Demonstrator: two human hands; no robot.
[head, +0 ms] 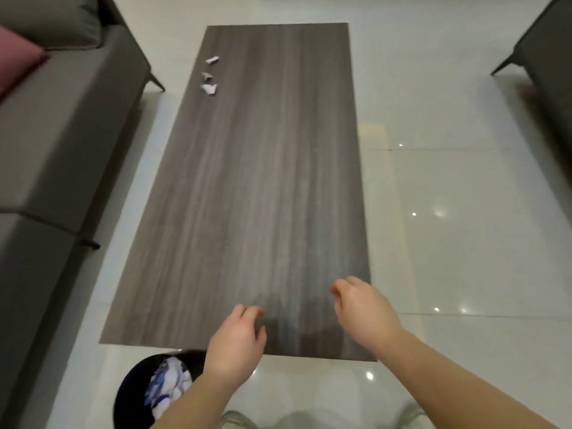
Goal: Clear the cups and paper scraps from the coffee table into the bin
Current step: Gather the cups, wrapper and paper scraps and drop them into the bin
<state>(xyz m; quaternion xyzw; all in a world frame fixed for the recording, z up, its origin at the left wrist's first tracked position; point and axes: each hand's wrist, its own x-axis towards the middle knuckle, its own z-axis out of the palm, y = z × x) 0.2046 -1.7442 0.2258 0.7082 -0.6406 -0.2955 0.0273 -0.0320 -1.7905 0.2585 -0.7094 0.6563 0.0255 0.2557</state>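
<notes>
Both hands hung over the near end of the coffee table [247, 181], low in the frame. The left hand [236, 342] and the right hand [362, 308] each had loosely curled fingers and held nothing. Three paper scraps [210, 76] lay in a short row near the table's far left edge, in the upper middle of the frame. The black bin [136, 382] stood on the floor at lower left, just beside the table's near edge, with crumpled white and blue paper inside.
</notes>
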